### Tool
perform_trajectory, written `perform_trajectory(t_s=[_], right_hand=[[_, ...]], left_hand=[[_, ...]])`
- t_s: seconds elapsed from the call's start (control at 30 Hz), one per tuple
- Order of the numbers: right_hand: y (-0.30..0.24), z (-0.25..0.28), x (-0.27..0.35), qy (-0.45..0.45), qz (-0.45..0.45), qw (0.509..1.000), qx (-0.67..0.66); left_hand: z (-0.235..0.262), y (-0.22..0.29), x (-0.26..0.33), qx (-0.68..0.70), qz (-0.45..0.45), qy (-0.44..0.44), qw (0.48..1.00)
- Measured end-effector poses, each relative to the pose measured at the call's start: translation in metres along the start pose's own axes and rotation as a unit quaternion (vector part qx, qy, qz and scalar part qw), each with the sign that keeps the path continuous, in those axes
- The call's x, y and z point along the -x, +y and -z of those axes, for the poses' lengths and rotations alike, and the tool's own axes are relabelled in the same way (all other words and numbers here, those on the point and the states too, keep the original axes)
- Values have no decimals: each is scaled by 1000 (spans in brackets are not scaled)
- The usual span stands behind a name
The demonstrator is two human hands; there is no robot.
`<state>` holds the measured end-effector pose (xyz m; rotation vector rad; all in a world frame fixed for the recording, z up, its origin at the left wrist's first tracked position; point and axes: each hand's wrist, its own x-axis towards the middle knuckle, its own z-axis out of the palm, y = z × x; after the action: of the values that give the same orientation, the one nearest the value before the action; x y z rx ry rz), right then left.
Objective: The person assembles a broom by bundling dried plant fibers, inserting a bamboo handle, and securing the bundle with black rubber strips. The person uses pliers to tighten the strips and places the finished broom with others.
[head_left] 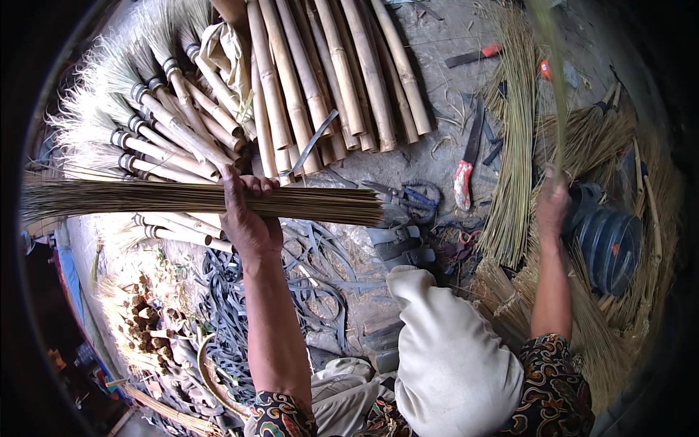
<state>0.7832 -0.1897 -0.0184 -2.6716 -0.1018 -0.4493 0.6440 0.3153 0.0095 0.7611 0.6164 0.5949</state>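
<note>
My left hand (251, 211) is wrapped round a thick bundle of grass stalks (320, 203), which lies level across the view with its cut ends to the right and its finer tips at the left rim. My right hand (553, 200), raised on the right, is closed on a thin bunch of grass stalks (560, 95) that stands up from the fist and blurs toward the top edge. A long heap of loose stalks (512, 160) lies on the ground just left of that hand. Beside its wrist is a ribbed clear plastic bottle (610, 244).
Finished hand brooms (153, 149) are piled at the left. Bamboo poles (342, 65) lie at the top. A red-handled knife (470, 156), another red-handled blade (473, 55) and scissors (411, 200) rest on the ground. Black rubber strips (226, 313) tangle below my left arm.
</note>
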Motion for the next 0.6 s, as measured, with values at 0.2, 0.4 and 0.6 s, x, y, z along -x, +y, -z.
perform_trajectory(t_s=[0.2,0.4,0.6], right_hand=[[-117,-39,39,-257,159,946,-120],[-180,-63,66,-232,248,915,-217],[-114,-51,60,-260,-28,939,-222]], left_hand=[[-31,-26,22,-4,88,-75,993],[-39,-46,29,-7,123,-90,988],[-21,-39,24,6,127,-64,990]])
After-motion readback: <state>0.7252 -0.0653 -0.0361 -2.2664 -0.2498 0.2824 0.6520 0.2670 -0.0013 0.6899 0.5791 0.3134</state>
